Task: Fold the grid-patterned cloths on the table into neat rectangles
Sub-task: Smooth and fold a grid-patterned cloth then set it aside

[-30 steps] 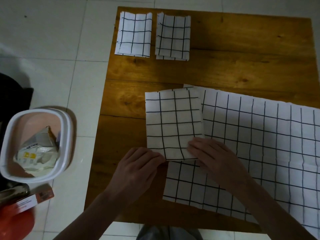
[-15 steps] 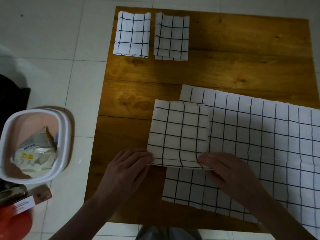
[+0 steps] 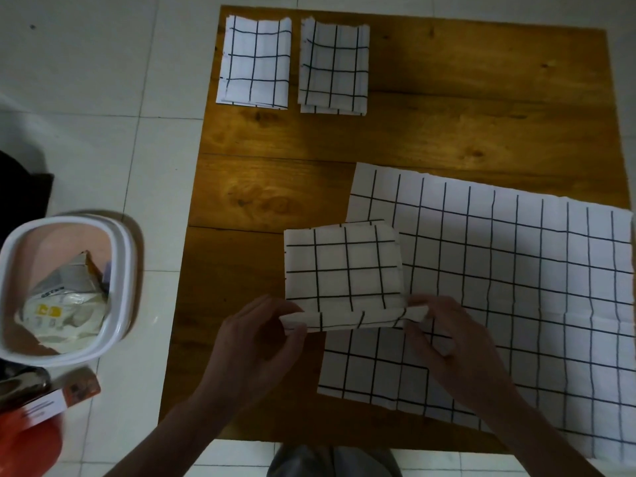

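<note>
While the half-folded cloth (image 3: 344, 270) lay on the worktop (image 3: 275, 187), overlapping the left edge of the spread cloth (image 3: 499, 287), its near edge was raised off the wood, pinched at both corners. The left hand (image 3: 254, 342) had its fingers (image 3: 292, 327) clamped on the near-left corner and the right hand (image 3: 457, 349) gripped the near-right one, likely so the edge could be carried evenly away from the person for another fold. Well beyond the fingers, at the worktop's far-left corner, two folded cloths (image 3: 254, 62) (image 3: 334, 68) lay side by side, seemingly parked as finished. Left of the left hand, on the floor, stood a white bin (image 3: 120, 270) holding crumpled packaging (image 3: 65, 301); its print was too blurred to read.
</note>
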Tool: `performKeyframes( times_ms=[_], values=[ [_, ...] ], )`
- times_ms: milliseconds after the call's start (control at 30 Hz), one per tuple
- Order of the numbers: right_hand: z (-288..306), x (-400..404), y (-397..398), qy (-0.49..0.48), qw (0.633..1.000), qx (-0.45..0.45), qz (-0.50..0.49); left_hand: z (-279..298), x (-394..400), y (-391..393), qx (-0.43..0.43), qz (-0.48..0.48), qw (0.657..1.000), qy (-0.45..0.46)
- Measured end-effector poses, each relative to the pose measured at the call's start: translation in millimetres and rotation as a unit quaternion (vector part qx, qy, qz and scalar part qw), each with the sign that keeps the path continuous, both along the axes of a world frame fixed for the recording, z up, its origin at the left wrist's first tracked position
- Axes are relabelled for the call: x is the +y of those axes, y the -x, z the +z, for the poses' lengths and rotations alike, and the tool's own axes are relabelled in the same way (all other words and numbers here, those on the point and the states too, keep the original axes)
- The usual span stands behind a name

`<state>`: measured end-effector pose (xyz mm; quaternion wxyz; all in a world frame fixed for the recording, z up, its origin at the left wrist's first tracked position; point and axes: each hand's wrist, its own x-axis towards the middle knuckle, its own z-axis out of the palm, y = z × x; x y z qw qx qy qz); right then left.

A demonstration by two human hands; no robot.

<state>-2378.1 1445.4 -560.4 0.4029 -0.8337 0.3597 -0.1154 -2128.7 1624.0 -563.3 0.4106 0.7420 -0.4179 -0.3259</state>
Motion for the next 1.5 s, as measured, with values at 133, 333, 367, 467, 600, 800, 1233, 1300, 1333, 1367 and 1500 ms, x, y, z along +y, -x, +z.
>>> performKeyframes(
  times_ms=[133, 333, 367, 467, 600, 800, 1233, 1300, 1333, 1367, 1500],
  values=[
    [6.5, 1.2, -6.0, -0.066, 0.997, -0.02, -0.026, -11.0, -1.1, 3.3, 0.023, 0.001, 0.999, -0.031],
    [11.0, -0.2, -21.5, -0.086, 0.993, -0.036, -0.073, -18.0, -6.6, 6.6, 0.014, 0.053, 0.998, -0.04],
    [10.1, -0.7, -24.6, -0.096, 0.991, -0.037, -0.088, -16.0, -8.6, 7.8, 0.013, 0.064, 0.997, -0.034],
    [6.8, -1.4, -34.8, -0.108, 0.986, -0.032, -0.126, -10.9, -12.8, 11.0, 0.004, 0.09, 0.996, -0.025],
    [-1.0, -2.1, -43.1, -0.08, 0.986, 0.004, -0.145, -10.4, -17.0, 12.4, -0.017, 0.113, 0.993, -0.044],
    [-12.3, -5.4, -47.2, -0.043, 0.983, 0.043, -0.172, -10.8, -25.7, 9.7, -0.062, 0.143, 0.986, -0.065],
    [-16.4, -17.7, -61.5, 0.015, 0.976, 0.049, -0.21, -9.4, -52.9, 3.0, -0.11, 0.163, 0.974, -0.111],
    [-16.8, -19.6, -60.7, 0.025, 0.976, 0.057, -0.208, -10.2, -54.9, 3.3, -0.113, 0.165, 0.973, -0.111],
    [-17.8, -20.1, -60.2, 0.03, 0.976, 0.062, -0.206, -11.0, -55.5, 3.3, -0.118, 0.165, 0.973, -0.111],
    [-18.3, -20.5, -60.2, 0.036, 0.976, 0.068, -0.205, -11.6, -56.3, 3.2, -0.125, 0.164, 0.972, -0.111],
    [-18.5, -23.8, -63.7, 0.076, 0.976, 0.079, -0.19, -14.4, -59.0, 3.3, -0.146, 0.164, 0.968, -0.119]
  ],
)
